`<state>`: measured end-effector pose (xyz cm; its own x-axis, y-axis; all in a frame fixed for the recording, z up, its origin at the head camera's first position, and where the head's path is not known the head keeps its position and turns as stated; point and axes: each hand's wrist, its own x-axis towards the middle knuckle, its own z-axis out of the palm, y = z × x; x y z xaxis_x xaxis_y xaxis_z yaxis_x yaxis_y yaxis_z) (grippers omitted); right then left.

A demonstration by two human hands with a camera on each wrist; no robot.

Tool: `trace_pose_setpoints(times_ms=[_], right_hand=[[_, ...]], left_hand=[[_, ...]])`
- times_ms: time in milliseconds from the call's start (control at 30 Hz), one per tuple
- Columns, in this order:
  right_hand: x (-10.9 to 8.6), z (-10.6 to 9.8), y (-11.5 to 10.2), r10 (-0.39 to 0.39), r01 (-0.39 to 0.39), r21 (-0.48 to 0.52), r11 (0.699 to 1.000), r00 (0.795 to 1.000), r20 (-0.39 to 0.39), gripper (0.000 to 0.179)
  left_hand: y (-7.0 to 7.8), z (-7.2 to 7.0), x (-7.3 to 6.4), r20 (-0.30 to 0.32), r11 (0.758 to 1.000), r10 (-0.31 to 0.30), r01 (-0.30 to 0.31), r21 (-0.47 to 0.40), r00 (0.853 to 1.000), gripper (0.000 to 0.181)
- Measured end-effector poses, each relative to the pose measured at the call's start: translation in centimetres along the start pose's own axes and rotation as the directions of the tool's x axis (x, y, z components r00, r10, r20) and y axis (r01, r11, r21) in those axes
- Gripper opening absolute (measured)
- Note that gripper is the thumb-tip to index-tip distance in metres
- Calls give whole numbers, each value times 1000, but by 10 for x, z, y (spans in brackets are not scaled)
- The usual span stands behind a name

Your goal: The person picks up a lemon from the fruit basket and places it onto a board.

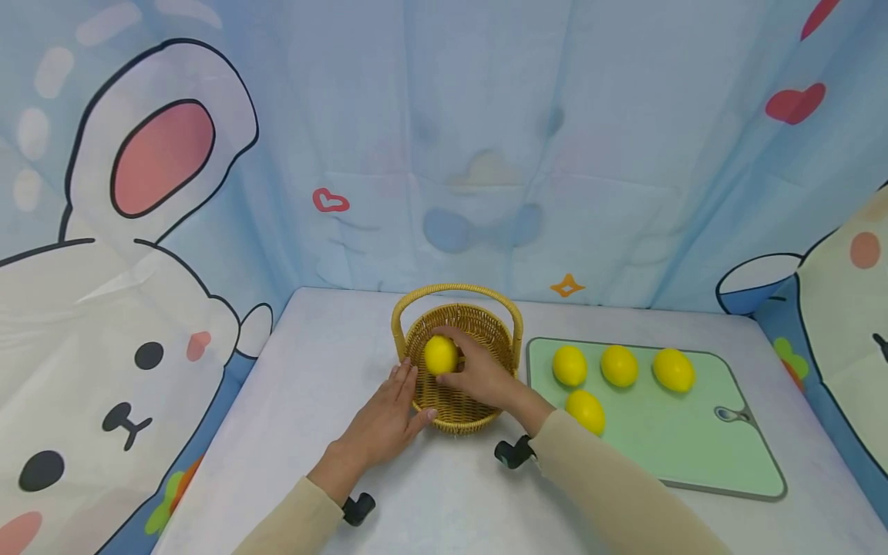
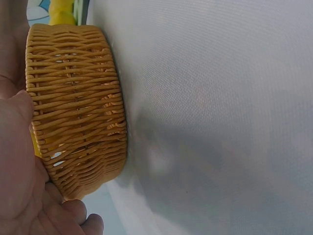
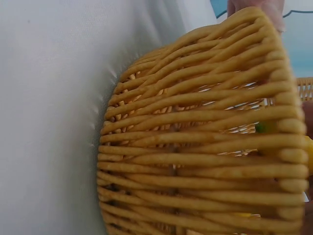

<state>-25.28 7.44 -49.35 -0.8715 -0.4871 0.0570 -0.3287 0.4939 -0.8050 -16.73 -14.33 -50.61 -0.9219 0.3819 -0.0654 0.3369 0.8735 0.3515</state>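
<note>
Hands first: my right hand (image 1: 479, 378) curls round a lemon (image 1: 440, 355) within the mouth of the wicker basket (image 1: 454, 425); my left hand (image 1: 385, 420), fingers fairly straight, touches the left rim. I'd steady lightly there, and feel for the basket's base before loosening my grip.

Handle (image 1: 459, 289): arches beyond my right grip (image 1: 479, 374), barring the far way.
Basket (image 1: 461, 425): my left grip (image 1: 381, 416) blocks its left side.
Board (image 1: 694, 447): lemons (image 1: 620, 365) obstruct; room near right.
Tabletop (image 1: 312, 370): passable left of the basket.
</note>
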Motion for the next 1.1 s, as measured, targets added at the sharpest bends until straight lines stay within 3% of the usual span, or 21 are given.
trace_pose_setpoints(times_ms=[267, 667, 867, 1100], right_hand=[[-16, -11, -5, -30, 30, -22, 999, 999, -39, 81], [-43, -26, -16, -132, 133, 3, 991, 987, -90, 78], [-60, -38, -19, -126, 132, 52, 990, 987, -102, 78], [-81, -58, -13, -122, 125, 21, 992, 983, -134, 80]], left_hand=[[1, 0, 0, 2, 1000, -6, 6, 4, 1000, 89], [3, -2, -1, 8, 1000, -7, 7, -1, 1000, 89], [3, -2, -1, 6, 1000, -5, 5, 26, 1000, 89], [4, -3, -1, 2, 996, 7, -7, 87, 1000, 88]])
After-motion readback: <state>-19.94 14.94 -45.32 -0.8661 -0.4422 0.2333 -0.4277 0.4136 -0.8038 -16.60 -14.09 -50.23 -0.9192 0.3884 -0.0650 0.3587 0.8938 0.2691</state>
